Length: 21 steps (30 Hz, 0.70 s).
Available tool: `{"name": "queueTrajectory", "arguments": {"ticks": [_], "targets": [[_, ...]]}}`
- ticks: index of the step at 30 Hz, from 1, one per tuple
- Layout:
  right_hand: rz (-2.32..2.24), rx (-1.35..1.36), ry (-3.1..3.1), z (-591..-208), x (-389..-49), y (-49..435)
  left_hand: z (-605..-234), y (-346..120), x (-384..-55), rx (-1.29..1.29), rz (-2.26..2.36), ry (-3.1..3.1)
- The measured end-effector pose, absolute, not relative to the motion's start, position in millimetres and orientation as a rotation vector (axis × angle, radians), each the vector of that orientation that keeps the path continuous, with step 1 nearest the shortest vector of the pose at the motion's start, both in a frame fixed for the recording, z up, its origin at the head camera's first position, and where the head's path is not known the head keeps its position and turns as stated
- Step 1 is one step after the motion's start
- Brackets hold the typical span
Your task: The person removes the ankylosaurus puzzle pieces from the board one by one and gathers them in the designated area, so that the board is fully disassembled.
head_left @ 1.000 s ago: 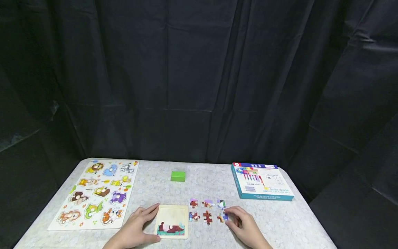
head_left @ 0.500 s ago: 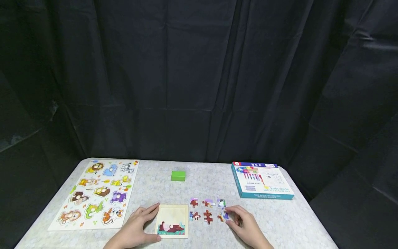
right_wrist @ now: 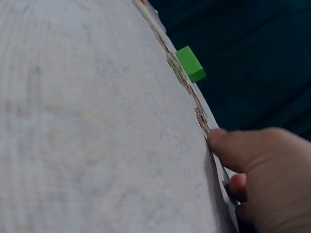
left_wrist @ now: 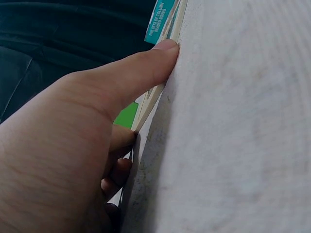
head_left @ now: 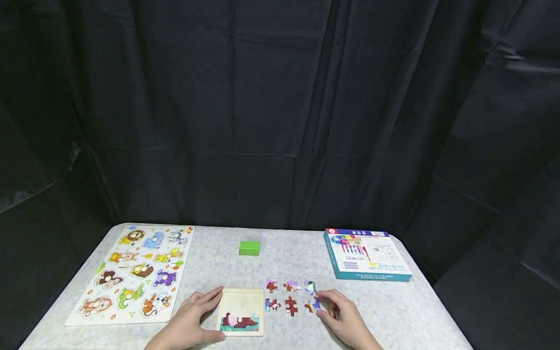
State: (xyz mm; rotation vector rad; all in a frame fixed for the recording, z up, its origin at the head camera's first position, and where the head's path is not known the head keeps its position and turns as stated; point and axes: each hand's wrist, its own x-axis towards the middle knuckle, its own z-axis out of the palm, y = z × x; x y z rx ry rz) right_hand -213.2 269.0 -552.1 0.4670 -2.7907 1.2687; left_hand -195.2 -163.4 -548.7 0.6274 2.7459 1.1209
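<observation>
My left hand holds a square wooden puzzle tray at its left side, index finger at the upper left corner and thumb at the lower edge. Joined brown, pink and teal pieces fill the tray's lower part. Right of the tray, several loose jigsaw pieces lie in two rows, among them a brown piece. My right hand pinches the near right jigsaw piece between thumb and index finger, flat on the table. In the right wrist view, the thumb meets the row of pieces; that view hides the index fingertip.
A white animal puzzle board lies on the left of the table. Toward the back stands a green block. A flat teal-edged box lies at the back right. Black cloth hangs behind the table.
</observation>
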Motion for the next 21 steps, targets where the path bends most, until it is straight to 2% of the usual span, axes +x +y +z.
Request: {"name": "queueTrajectory", "arguments": {"ticks": [6,11,21], "targets": [[1.273,0.444,-2.813,-545,-215,266,-551,-165,-195,0.667,1.117,2.743],[1.200,0.557,-2.834,-529,-222,248,-552,-165,-194,0.671,1.132,2.728],[1.527,0.754,-2.669,-501,-235,167,-549,-166,-195,0.657,1.142,2.718]]}}
